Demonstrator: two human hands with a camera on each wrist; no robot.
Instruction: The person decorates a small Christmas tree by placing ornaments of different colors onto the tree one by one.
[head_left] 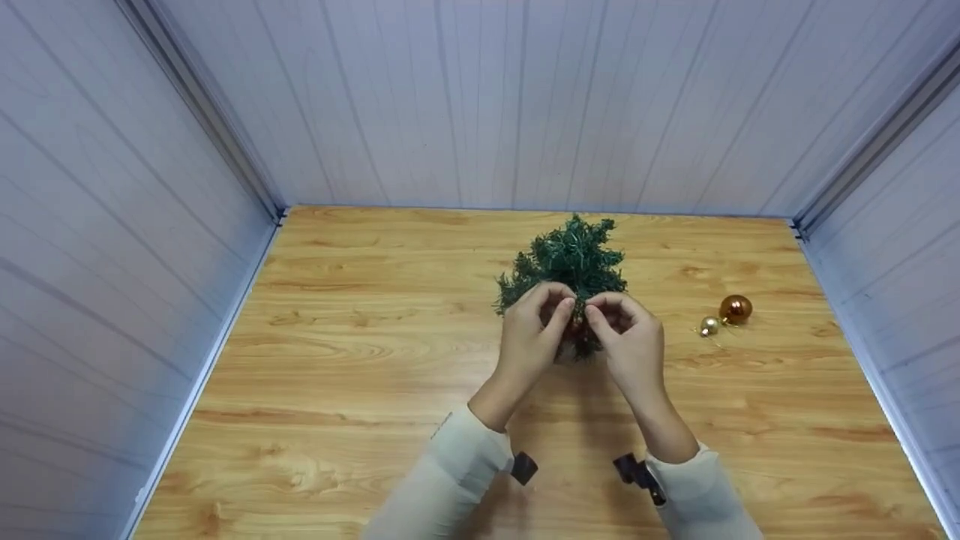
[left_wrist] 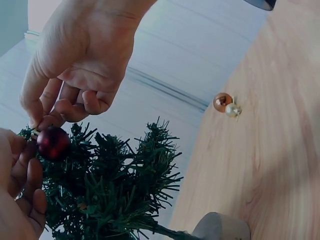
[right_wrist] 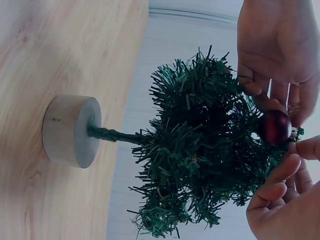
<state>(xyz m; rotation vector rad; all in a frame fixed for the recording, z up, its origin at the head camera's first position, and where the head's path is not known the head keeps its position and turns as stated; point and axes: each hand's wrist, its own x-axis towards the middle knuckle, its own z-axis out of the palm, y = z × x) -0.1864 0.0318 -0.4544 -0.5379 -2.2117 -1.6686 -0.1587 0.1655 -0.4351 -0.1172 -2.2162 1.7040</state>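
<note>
Here's what looks like the hanging step: left hand (head_left: 531, 324) and right hand (head_left: 634, 334), both grips pinching the red bauble (right_wrist: 274, 127) by its top, right of centre in the head view, against the tree (head_left: 574, 255). Next calls for securing it before releasing.

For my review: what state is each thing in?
Artificial Christmas tree: standing upright on its round base.
Dark red bauble: near the treetop, held at its top; whether hung, unclear.
Left hand: thumb and fingertip pinching at that bauble's top.
Right hand: likewise pinching there.
Copper bauble: lying on the table, unheld.
Small gold bauble: lying beside the copper one, unheld.
</note>
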